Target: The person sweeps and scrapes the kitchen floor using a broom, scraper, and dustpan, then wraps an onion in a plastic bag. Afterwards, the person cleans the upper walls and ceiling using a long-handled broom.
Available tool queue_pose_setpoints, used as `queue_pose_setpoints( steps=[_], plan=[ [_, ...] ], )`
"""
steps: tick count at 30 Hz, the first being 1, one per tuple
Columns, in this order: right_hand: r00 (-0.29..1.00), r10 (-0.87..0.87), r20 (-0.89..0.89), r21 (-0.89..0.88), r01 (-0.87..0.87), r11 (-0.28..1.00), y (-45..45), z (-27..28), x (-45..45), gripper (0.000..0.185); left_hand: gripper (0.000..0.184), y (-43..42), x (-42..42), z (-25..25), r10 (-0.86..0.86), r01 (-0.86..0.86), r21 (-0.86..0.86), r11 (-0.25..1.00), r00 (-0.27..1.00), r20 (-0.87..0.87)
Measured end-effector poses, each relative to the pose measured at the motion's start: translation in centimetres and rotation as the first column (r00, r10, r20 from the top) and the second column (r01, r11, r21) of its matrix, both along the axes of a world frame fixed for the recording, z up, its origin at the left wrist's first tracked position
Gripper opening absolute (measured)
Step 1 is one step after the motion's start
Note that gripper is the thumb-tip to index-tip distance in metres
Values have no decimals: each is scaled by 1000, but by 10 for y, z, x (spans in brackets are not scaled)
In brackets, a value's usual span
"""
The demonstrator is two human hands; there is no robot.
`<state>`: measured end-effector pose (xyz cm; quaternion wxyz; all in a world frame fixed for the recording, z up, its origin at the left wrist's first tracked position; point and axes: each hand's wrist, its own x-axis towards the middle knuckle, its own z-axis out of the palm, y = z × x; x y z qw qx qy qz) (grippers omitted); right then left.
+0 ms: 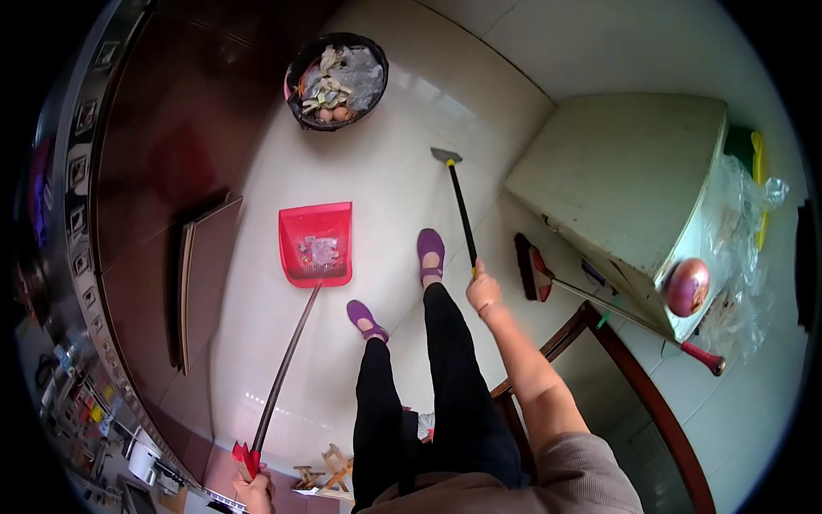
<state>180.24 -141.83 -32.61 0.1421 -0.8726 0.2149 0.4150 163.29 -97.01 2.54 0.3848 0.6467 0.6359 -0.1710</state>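
Observation:
My left hand (pixel 254 490), at the bottom left, is closed round the red-topped handle of a long-handled red dustpan (pixel 294 224). The pan lies on the floor with scraps of litter (pixel 321 250) in it. Right of centre, my right hand (pixel 485 289) grips the black pole of a floor scraper (pixel 462 206). Its flat grey head rests on the floor, up and to the right of the dustpan. My feet in purple shoes stand between the two tools.
A black-lined bin (pixel 310 118) full of waste stands at the top. On the right are a pale cabinet (pixel 616 163), an onion (pixel 687 287), a red broom (pixel 541 272) and a wooden-framed chair (pixel 642 377). Brown boards (pixel 210 283) lean at the left.

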Motion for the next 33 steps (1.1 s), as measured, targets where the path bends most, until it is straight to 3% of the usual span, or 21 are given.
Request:
queue_pose_setpoints(
  steps=[6, 9, 15, 21, 25, 33],
  plan=[
    [985, 124, -118, -18, -127, 992, -1, 9, 50, 57, 15, -31, 73, -14, -48, 47, -52, 998, 999, -15],
    [1000, 1, 8, -20, -1, 1000, -6, -12, 89, 53, 14, -39, 92, -15, -121, 116, -75, 990, 991, -56],
    [999, -9, -45, -4, 9, 1000, -9, 9, 52, 52, 13, -54, 117, -17, -125, 121, -47, 991, 989, -75],
    [993, -113, 18, 38, 113, 993, -18, 0, 122, 51, 10, -56, 128, -17, -136, 134, -29, 991, 985, -108],
    [1000, -5, 19, 10, 5, 1000, -30, 1, 54, 49, 9, -57, 123, -21, -148, 146, -29, 989, 983, -106],
    [994, -95, -61, 48, 98, 994, -46, 5, 124, 49, 9, -52, 110, -26, -191, 189, -28, 982, 979, -73]
  ],
)
